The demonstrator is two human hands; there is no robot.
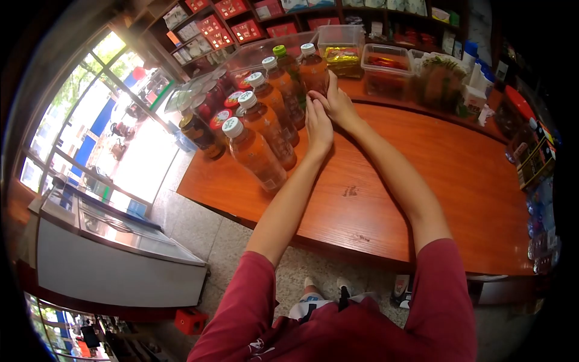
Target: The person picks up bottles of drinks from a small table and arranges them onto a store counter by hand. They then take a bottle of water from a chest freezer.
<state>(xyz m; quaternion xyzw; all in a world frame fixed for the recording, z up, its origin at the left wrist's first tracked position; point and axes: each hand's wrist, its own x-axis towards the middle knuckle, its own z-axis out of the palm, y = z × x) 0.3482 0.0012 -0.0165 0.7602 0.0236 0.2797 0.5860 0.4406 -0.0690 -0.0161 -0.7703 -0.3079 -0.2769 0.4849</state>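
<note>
At the far end of a row of drink bottles, my right hand [339, 104] is closed round the lower side of an amber drink bottle with a white cap [314, 73]. My left hand [318, 125] presses against the base of the same bottle from the near side, its fingertips meeting the right hand. Several similar white-capped bottles stand upright in a line toward me, the nearest being a clear-shouldered amber bottle [256, 155]. Beside the held bottle is a green-capped bottle [289, 71]. The fingers behind the bottle are partly hidden.
Red-lidded jars [221, 119] and a dark jar [201, 136] stand left of the bottles on the wooden table [458, 175]. Behind are plastic tubs [389, 71], with shelves [271, 18] beyond. A glass-topped freezer [120, 253] stands at the left, and packets line the right edge.
</note>
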